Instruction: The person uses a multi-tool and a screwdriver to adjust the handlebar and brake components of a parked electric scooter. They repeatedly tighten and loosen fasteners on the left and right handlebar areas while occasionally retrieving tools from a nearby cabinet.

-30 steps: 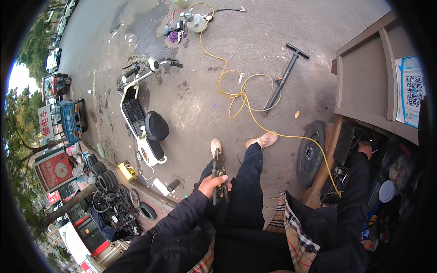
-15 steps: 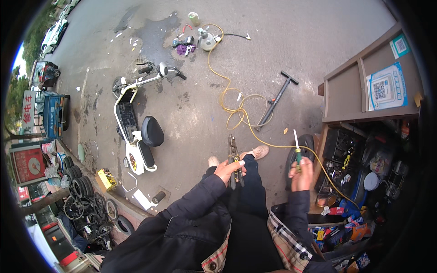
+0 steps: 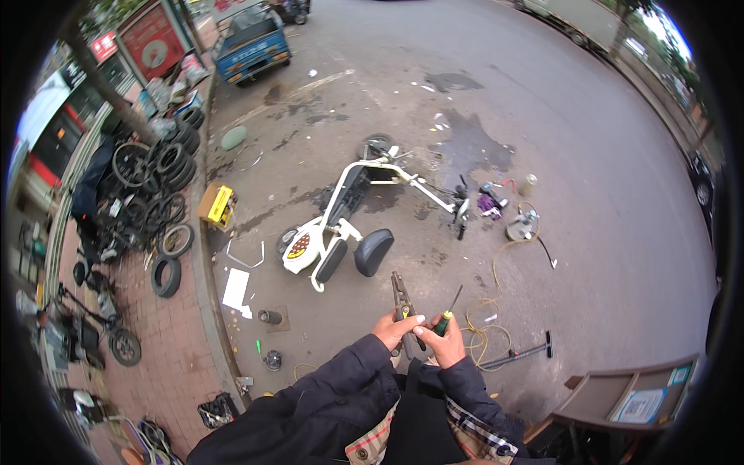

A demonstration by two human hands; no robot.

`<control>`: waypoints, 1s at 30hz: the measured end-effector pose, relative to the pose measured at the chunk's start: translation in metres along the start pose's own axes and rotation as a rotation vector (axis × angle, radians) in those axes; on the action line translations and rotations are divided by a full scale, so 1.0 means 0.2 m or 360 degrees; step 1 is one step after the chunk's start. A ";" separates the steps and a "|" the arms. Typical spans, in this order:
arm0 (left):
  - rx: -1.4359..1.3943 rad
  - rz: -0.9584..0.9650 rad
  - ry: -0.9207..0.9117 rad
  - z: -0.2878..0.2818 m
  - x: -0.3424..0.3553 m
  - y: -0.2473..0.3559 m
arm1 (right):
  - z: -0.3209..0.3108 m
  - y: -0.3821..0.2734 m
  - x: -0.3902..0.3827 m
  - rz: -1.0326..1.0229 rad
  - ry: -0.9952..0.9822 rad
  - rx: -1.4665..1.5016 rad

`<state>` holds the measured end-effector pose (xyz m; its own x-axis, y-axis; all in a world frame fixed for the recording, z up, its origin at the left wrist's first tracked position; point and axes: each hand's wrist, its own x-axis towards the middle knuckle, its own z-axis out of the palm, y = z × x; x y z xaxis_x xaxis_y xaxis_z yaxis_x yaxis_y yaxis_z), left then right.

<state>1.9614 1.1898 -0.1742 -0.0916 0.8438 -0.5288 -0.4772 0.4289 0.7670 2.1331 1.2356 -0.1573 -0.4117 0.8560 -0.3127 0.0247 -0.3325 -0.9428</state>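
In front of my body, my left hand (image 3: 395, 332) is closed around dark long-jawed pliers (image 3: 401, 298), whose jaws point away from me. My right hand (image 3: 443, 341) grips the green handle of a screwdriver (image 3: 443, 322), its thin shaft angled up and to the right. The two hands are close together, with the thumbs near each other. Beyond them a white electric scooter (image 3: 310, 244) lies on its side on the pavement, its black seat (image 3: 374, 252) toward me and its handlebar to the right.
Right of the scooter lie a floor pump (image 3: 515, 356), a yellow hose (image 3: 496, 291), a grey metal canister (image 3: 523, 226) and a purple cloth (image 3: 488, 205). A wooden cabinet (image 3: 604, 387) stands at lower right. On the left are a yellow box (image 3: 222, 206), a kerb and piled tyres (image 3: 174, 167).
My view has swung left, toward the scooter. My right hand, with the screwdriver, has come from beside the cabinet to next to my left hand, which still holds the pliers.
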 end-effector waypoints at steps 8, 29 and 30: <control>-0.0239 0.0302 0.0880 -0.49 -0.27 0.12 | 0.56 -0.10 0.39 0.0378 -0.1195 -0.0287; -0.1209 0.0738 0.1560 -1.68 -0.93 0.06 | 2.38 0.13 0.59 0.0736 -0.2262 -0.0857; -0.1319 0.0835 0.1603 -1.74 -0.97 0.08 | 2.49 0.12 0.58 0.0715 -0.2222 -0.1008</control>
<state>1.6667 0.9210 -0.1863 -0.8271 0.1027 -0.5525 -0.5300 -0.4695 0.7061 1.6329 1.1305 -0.1578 -0.7314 -0.3968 -0.5546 0.5788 0.0690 -0.8126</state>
